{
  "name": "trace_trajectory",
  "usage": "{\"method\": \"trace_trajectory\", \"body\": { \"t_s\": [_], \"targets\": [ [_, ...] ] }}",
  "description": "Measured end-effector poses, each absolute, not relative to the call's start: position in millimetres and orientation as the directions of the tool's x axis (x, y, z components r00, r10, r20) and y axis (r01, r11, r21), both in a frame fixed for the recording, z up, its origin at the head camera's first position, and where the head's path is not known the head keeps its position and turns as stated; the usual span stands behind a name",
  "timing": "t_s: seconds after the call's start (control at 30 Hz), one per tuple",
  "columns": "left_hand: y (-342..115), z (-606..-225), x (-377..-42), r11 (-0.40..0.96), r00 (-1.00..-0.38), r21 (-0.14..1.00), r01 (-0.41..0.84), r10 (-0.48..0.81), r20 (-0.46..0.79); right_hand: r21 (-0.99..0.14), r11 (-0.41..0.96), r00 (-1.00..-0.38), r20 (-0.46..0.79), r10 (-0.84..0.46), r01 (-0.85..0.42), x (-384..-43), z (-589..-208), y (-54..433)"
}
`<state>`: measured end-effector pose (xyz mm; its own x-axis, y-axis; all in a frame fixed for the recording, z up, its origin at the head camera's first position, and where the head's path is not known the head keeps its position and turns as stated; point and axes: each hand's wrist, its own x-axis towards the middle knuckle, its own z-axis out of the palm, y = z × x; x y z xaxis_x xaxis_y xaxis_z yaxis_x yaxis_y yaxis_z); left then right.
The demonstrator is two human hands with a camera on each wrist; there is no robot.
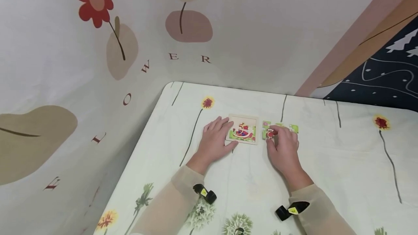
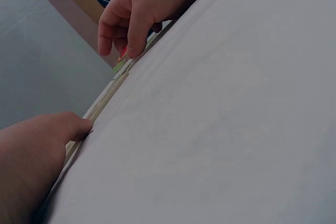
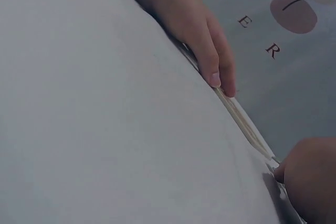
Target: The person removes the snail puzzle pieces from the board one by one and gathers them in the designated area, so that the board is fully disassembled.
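A small square wooden puzzle board [image 1: 257,126] lies on the table, its lower part filled with a red, white and green picture and its upper part bare wood. My left hand [image 1: 213,139] rests along the board's left side, fingers fairly straight near the upper left and thumb at the near edge. To the right of the board, my right hand [image 1: 285,148] pinches a puzzle piece [image 1: 270,133] with red and green on it between thumb and fingers. In the left wrist view this puzzle piece [image 2: 122,59] appears tilted, partly hidden by the fingers. Other green puzzle pieces [image 1: 294,128] lie beside and behind that hand.
A pale cloth [image 1: 343,162] printed with flowers covers the table. Close behind its far edge and along the left stands a wall [image 1: 254,39] with printed flowers and letters. Dark patterned fabric [image 1: 392,68] is at the far right.
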<state>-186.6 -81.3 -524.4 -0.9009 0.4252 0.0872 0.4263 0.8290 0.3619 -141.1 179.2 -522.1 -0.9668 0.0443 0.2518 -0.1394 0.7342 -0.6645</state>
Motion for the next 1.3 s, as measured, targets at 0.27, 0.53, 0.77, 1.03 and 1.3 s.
{"method": "trace_trajectory", "body": {
  "t_s": [0.27,0.53,0.77,1.03,1.3],
  "targets": [
    [-82.0,-524.3,-187.3,0.834,-0.903,0.357,0.420,0.422,0.078,-0.682,0.725,-0.972,0.220,0.077,-0.096,-141.9,-520.7,176.2],
    [-81.5,-522.5,-187.5,0.833,-0.903,0.363,0.418,0.424,0.070,-0.722,0.690,-0.978,0.174,0.112,-0.049,-143.9,-518.8,176.8],
    [-81.5,-521.2,-187.1,0.836,-0.908,0.367,0.407,0.415,0.061,-0.726,0.686,-0.976,0.185,0.115,-0.057,-145.3,-519.2,177.1],
    [-81.2,-522.3,-187.2,0.839,-0.909,0.364,0.404,0.414,0.055,-0.722,0.690,-0.974,0.192,0.117,-0.059,-146.9,-521.9,177.8],
    [-80.1,-522.9,-187.0,0.836,-0.906,0.364,0.410,0.419,0.060,-0.716,0.696,-0.978,0.176,0.112,-0.049,-147.5,-522.6,178.9]
  ]
}}
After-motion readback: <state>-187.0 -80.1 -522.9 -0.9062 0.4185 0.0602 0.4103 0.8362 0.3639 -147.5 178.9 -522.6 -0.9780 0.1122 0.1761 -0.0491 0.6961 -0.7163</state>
